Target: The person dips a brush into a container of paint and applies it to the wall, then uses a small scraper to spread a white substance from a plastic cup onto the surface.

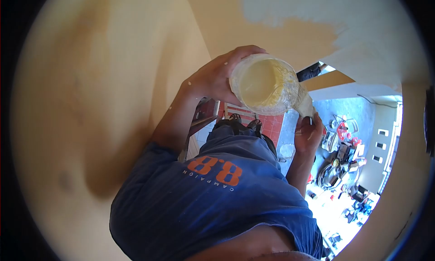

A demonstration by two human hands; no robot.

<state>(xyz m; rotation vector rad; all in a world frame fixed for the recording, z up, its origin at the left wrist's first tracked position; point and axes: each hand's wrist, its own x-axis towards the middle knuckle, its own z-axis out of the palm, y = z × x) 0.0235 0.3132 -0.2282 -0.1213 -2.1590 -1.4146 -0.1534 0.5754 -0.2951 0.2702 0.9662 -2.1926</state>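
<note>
My left hand (217, 75) is wrapped round the side of a translucent plastic tub (287, 91), held up in front of my chest. Pale cream paint (257, 82) lies inside the tilted tub, and yellowish smears coat its inner wall. Right beside the tub's rim is a paint-covered paintbrush (305, 105), its pale head pointing up towards the tub. The fingers of my right hand (308, 136) are closed on the lower part of the brush, most of its handle being hidden. Specks of paint show on both hands.
A cream wall (90, 102) rises close on my left. Ahead, a tan surface (272, 37) carries a patch of whitish paint (294, 7). Far below are a red tiled floor (270, 127), a dark piece of furniture (204, 114) and, lower right, scattered gear (337, 168).
</note>
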